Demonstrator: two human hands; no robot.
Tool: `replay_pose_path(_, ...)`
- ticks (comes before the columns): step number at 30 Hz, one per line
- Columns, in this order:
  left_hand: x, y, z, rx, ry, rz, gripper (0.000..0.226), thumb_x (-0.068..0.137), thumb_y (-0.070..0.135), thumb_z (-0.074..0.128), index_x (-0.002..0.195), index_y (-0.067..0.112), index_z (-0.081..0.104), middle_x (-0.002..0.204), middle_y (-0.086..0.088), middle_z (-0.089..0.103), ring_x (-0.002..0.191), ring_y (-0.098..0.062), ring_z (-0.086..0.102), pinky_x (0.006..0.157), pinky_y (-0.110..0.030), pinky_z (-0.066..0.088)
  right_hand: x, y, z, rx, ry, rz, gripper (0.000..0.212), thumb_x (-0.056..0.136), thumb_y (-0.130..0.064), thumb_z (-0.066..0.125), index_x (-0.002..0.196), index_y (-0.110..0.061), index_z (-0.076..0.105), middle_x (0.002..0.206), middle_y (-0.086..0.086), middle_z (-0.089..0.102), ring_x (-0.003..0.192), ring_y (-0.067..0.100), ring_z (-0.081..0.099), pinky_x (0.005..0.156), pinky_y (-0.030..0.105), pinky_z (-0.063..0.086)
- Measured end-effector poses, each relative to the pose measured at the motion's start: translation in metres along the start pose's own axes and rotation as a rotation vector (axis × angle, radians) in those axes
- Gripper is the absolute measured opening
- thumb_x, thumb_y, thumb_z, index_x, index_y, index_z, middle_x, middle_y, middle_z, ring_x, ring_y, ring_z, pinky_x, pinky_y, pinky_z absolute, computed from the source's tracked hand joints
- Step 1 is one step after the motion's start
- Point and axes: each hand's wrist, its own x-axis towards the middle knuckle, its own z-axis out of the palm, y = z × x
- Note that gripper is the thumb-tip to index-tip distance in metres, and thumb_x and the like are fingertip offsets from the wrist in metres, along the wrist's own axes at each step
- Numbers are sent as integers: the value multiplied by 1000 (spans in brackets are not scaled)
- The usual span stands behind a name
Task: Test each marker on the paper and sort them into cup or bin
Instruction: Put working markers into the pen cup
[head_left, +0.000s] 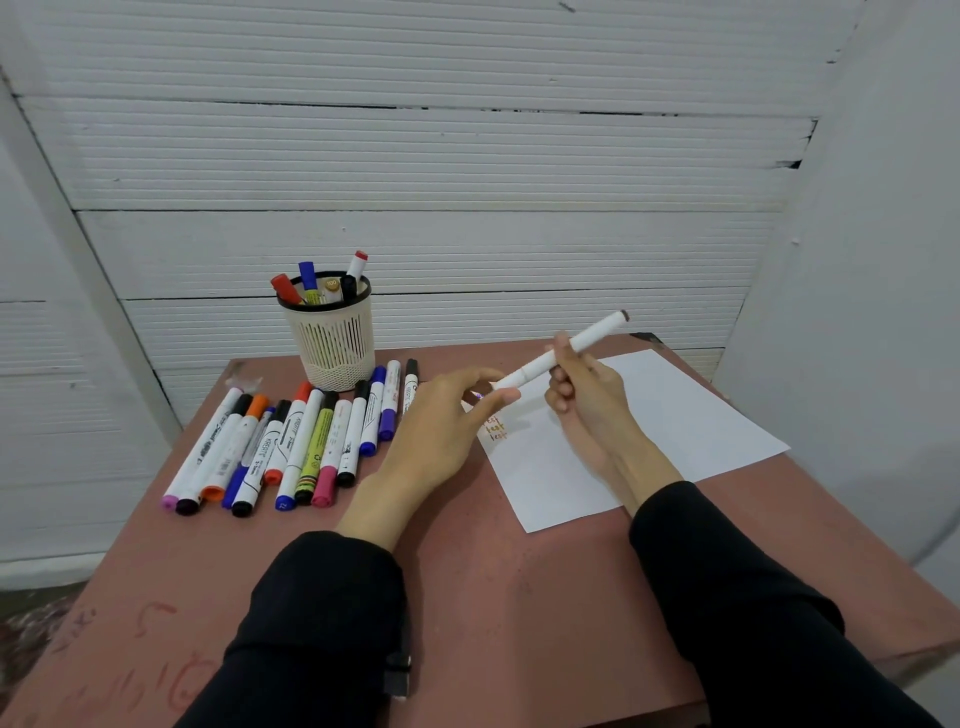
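Right now, line by line:
Right hand: your right hand (584, 387) is raised over the paper, its fingers (563, 358) curled round the middle of a white marker (558, 352).
White marker: it slants from low left to high right in the air, a dark tip at its upper end near the table's far right corner.
Left hand: your left hand (441, 421) hovers just left of the paper, thumb and forefinger pinching toward the marker's lower end; whether they hold a cap there, you cannot tell.
Paper: the white sheet (675, 415) lies flat at the table's right edge, with small orange and brown writing near its left edge.
Cup: the cream slotted cup (332, 338) stands upright at the far edge, several markers inside.
Loose markers: a row of capped markers (291, 447) lies side by side toward the table's left edge, in front of the cup.
Table: the table (519, 582) is reddish-brown.
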Motion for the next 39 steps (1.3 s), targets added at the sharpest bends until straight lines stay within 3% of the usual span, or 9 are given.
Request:
replay_pose_path(6, 4, -15, -7, -7, 125, -78, 18, 97, 40, 48, 98, 29, 63, 88, 18, 65, 88, 5, 58, 68, -5, 38, 5, -5, -7, -68, 166, -38, 31, 103, -45, 35, 92, -19, 48, 74, 3, 51, 57, 15, 51, 59, 31, 48)
replay_pose_path(11, 4, -11, -6, -38, 189, -64, 28, 97, 34, 51, 122, 22, 57, 104, 13, 60, 93, 2, 56, 80, -12, 45, 7, 9, -14, -1342, 107, -594, 23, 104, -32, 37, 113, -26, 58, 91, -5, 57, 83, 17, 53, 76, 35, 29)
replay_pose_path(14, 1, -13, -8, 43, 163, 45, 48, 96, 32, 55, 141, 29, 38, 127, 14, 45, 99, 2, 51, 85, -14, 42, 14, 22, -18, -1631, 97, -890, 44, 90, -4, 60, 120, -36, 62, 103, -6, 59, 101, 20, 51, 90, 41, 16)
replay_pose_path(18, 2, -17, -3, 80, 43, 104, 36, 96, 25, 55, 132, 26, 52, 123, 12, 50, 108, -3, 49, 94, -25, 42, 16, 24, -17, -1469, -102, -916, 44, 91, 1, 58, 118, -33, 65, 106, -7, 58, 108, 13, 41, 102, 42, 10)
replay_pose_path(21, 5, -14, -2, -12, 154, 35, 21, 92, 20, 62, 112, 23, 64, 106, 14, 61, 95, 9, 52, 81, -11, 40, 15, 23, -13, -1331, -170, -840, 31, 98, -7, 50, 118, -27, 64, 109, -9, 56, 110, 7, 37, 106, 41, 12)
replay_pose_path(26, 8, -8, 1, -593, 290, -285, 16, 78, 23, 78, 92, 25, 70, 86, 3, 70, 79, -18, 66, 66, -28, 50, 11, 21, -12, -1157, -173, -732, 26, 101, -13, 48, 122, -21, 60, 117, -11, 56, 115, 11, 47, 106, 36, 28)
replay_pose_path(29, 6, 1, -8, -784, 394, -314, 8, 83, 19, 74, 89, 17, 70, 79, 2, 67, 72, -13, 63, 72, -33, 52, 5, 20, -7, -1029, -124, -621, 41, 101, -13, 49, 141, -18, 46, 140, -3, 51, 128, 10, 43, 105, 16, 26)
replay_pose_path(34, -2, 21, -48, -537, 608, -78, 10, 91, 16, 65, 101, 15, 66, 104, 3, 70, 100, -7, 64, 83, -17, 51, -4, 28, 6, -1143, -172, -417, 46, 100, -10, 44, 146, -16, 39, 148, -2, 41, 139, 16, 33, 103, 16, 21)
replay_pose_path(39, -13, 29, -99, -258, 785, 48, 8, 92, 14, 62, 99, 18, 64, 100, 9, 68, 98, -4, 62, 81, -15, 49, -6, 43, 47, -1314, -379, -445, 30, 98, -10, 43, 119, -12, 63, 120, 2, 62, 103, 19, 60, 89, 27, 43)
